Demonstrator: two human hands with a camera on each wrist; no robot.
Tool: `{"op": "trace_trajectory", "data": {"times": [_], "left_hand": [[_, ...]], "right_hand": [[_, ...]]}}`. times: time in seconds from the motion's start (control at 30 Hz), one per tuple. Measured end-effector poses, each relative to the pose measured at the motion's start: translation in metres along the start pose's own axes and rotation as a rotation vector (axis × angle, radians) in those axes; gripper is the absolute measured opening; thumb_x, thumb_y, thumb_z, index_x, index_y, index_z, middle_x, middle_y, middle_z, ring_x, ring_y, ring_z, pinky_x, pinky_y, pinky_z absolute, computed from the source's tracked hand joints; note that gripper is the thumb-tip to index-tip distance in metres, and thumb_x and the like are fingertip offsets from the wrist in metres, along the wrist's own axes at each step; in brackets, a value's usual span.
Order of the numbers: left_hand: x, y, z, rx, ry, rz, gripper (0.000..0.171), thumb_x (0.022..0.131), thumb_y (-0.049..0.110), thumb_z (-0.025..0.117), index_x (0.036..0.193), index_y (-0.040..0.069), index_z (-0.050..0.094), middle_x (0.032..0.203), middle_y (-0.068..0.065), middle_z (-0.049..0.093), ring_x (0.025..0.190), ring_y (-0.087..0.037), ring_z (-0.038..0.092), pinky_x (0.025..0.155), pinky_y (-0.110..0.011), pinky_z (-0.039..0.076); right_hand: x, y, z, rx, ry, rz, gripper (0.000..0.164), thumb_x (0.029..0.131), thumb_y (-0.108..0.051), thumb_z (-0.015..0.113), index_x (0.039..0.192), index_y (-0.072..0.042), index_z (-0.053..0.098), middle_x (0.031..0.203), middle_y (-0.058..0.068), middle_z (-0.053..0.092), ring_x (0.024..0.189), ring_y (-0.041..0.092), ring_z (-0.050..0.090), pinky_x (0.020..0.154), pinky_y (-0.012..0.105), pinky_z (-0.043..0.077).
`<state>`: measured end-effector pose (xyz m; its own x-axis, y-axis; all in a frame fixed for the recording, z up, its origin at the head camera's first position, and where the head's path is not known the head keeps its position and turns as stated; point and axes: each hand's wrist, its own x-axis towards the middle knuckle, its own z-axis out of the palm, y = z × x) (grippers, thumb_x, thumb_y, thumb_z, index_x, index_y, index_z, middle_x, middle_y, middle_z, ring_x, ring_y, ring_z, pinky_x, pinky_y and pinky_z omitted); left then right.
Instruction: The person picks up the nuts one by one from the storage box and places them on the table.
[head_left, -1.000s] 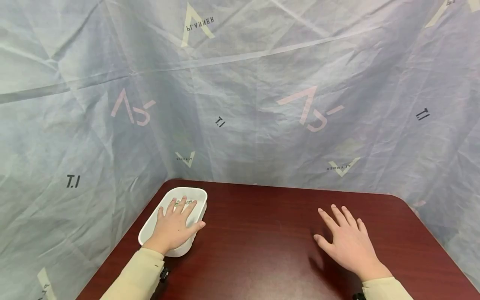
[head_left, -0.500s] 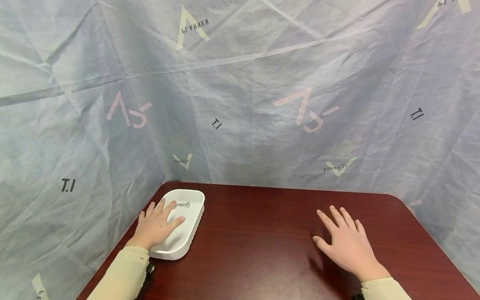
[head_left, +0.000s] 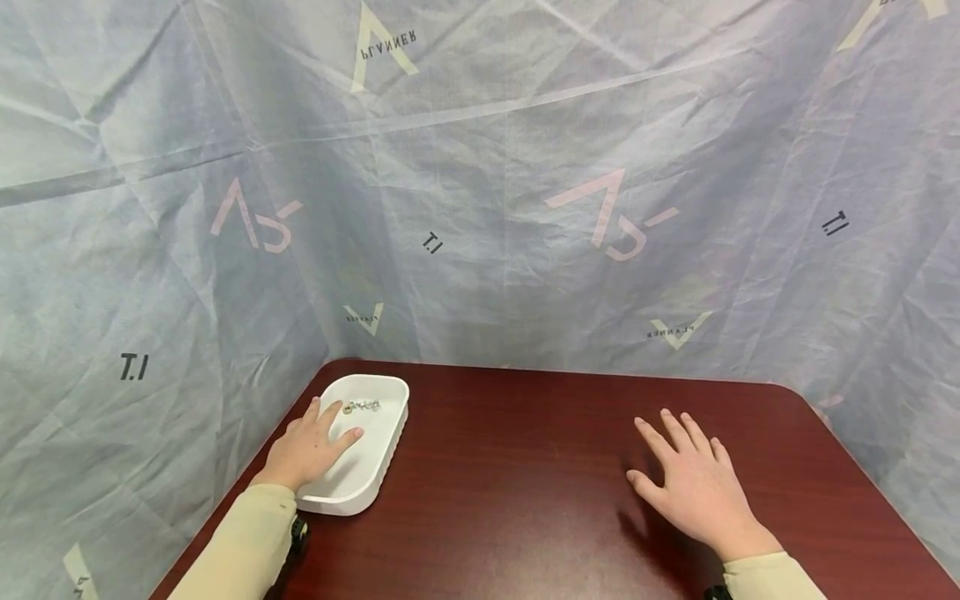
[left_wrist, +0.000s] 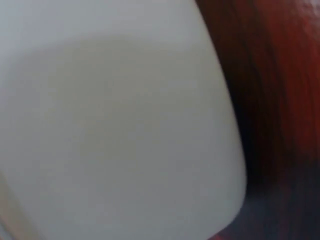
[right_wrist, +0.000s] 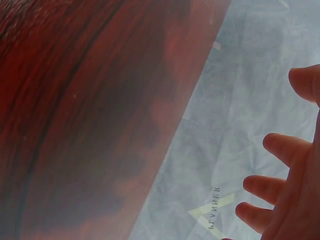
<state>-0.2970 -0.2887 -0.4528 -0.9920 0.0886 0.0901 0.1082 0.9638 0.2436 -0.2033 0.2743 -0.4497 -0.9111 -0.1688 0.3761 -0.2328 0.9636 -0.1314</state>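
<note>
A white rectangular tray [head_left: 378, 454] with rounded corners stands at the table's left side. In its far end lies a small row of shiny pieces [head_left: 365, 406], one yellowish; they are too small to identify. My left hand [head_left: 303, 450], fingers extended, is over the tray's left side and hides part of it. Whether it touches the tray I cannot tell. The left wrist view shows only the blurred tray [left_wrist: 125, 130]. My right hand [head_left: 701, 492] has spread fingers above the table's right part and casts a shadow below. In the right wrist view that hand [right_wrist: 290, 195] holds nothing.
The dark red wooden table [head_left: 517, 467] has rounded far corners. A grey printed cloth [head_left: 495, 208] hangs close behind it and along both sides. Dark wristbands show at the cream sleeves [head_left: 240, 542].
My left hand has moved left from above the tray's middle to its left side, uncovering the shiny pieces. My right hand has stayed in place. The view has shifted slightly.
</note>
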Motion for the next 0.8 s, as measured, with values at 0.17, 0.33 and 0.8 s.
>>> {"op": "trace_trajectory", "data": {"times": [0.17,0.33,0.8], "left_hand": [[0.003,0.001,-0.002,0.015,-0.018,0.010,0.094,0.093,0.075,0.044,0.155,0.005,0.037,0.159,-0.035,0.018,0.128,-0.064,0.036,0.091,-0.073,0.037],[0.002,0.003,-0.003,0.014,-0.034,0.042,0.094,0.092,0.074,0.049,0.153,0.002,0.039,0.159,-0.035,0.019,0.131,-0.065,0.034,0.097,-0.072,0.035],[-0.015,0.011,0.003,-0.036,-0.048,0.179,0.092,0.093,0.073,0.048,0.151,0.003,0.044,0.162,-0.028,0.019,0.148,-0.045,0.022,0.110,-0.062,0.030]], "right_hand": [[0.001,0.001,-0.001,0.003,-0.003,0.002,0.075,0.088,-0.050,0.071,0.152,-0.020,0.046,0.154,0.025,0.038,0.142,0.048,0.027,0.101,0.074,0.023],[0.003,0.002,-0.001,0.003,0.000,0.002,0.075,0.087,-0.048,0.072,0.152,-0.019,0.046,0.154,0.025,0.037,0.142,0.048,0.026,0.101,0.074,0.022],[0.001,0.005,0.001,0.000,0.020,-0.002,0.074,0.087,-0.049,0.072,0.150,-0.019,0.049,0.153,0.025,0.039,0.141,0.048,0.028,0.100,0.074,0.024]]}}
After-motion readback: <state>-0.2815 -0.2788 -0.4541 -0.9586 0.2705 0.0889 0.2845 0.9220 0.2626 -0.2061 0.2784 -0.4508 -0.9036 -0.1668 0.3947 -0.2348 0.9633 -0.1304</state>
